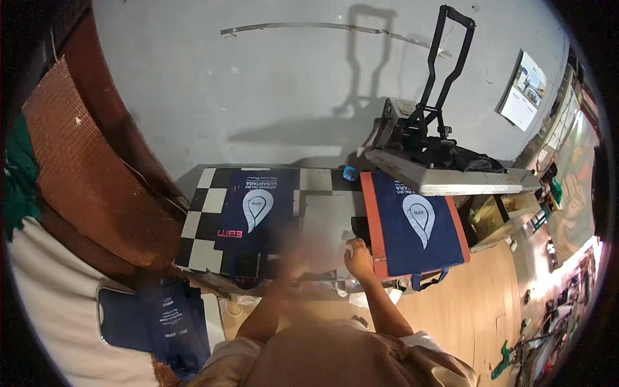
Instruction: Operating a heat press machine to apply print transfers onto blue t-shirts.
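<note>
A heat press (464, 181) stands open at the right of the table, its plate raised over a dark blue fabric bag (418, 232) with a white logo. My right hand (358, 259) is at the left edge of the orange-red pad under that bag, fingers bent near a white sheet (329, 227). Blurred by motion, my left hand (295, 251) is over the left part of the sheet; its fingers cannot be made out. Left of it, a second dark blue printed bag (261, 208) lies flat on the checkered table top (200, 242). A small blue timer-like device (350, 173) rests by the wall.
A stack of dark blue printed bags (176, 324) lies at the lower left, beside a dark blue panel (123, 319). A brown woven sheet (96, 169) leans at the left. The press handle (447, 63) rises before the grey wall. Cluttered items lie at the far right.
</note>
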Tool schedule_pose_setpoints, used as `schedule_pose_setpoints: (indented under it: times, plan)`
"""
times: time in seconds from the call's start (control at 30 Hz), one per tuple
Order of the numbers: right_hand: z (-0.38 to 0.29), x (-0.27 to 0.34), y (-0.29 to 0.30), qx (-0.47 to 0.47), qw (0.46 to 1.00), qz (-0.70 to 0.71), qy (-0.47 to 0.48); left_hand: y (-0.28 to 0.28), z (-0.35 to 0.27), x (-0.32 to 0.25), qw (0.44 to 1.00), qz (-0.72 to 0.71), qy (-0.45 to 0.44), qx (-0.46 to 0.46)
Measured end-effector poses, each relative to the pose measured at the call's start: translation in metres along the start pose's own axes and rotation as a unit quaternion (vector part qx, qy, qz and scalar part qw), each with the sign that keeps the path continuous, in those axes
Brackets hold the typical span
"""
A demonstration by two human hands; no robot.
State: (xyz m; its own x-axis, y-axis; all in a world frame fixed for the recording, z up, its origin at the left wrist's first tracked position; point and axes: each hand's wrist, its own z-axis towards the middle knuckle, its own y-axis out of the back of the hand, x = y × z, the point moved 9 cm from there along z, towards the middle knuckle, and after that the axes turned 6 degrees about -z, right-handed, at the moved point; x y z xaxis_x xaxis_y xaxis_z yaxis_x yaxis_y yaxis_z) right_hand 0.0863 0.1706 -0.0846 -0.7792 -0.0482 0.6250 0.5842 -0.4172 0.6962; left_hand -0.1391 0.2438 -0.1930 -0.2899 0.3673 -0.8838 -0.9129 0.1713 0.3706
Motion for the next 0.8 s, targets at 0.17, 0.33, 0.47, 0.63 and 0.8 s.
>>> schedule_pose_setpoints:
  times: [0.17,0.33,0.47,0.63,0.8]
  plan:
    - [-0.003,-0.027,-0.023,0.001,1.000,-0.010,-0.014,-0.010,-0.011,-0.016,0.989,0.141,-0.045,0.025]
    - [-0.012,-0.064,-0.057,0.043,0.995,-0.069,-0.063,-0.021,-0.023,-0.039,0.969,0.232,-0.048,0.068]
    - [-0.021,-0.069,-0.081,0.109,0.981,-0.158,-0.011,-0.020,-0.018,-0.039,0.968,0.236,-0.056,0.067]
    - [-0.032,-0.056,-0.084,0.042,0.960,-0.268,0.068,-0.015,-0.017,-0.045,0.970,0.226,-0.061,0.064]
    - [-0.051,-0.113,-0.116,0.009,0.932,0.361,-0.012,-0.022,-0.004,-0.047,0.968,0.210,-0.064,0.119]
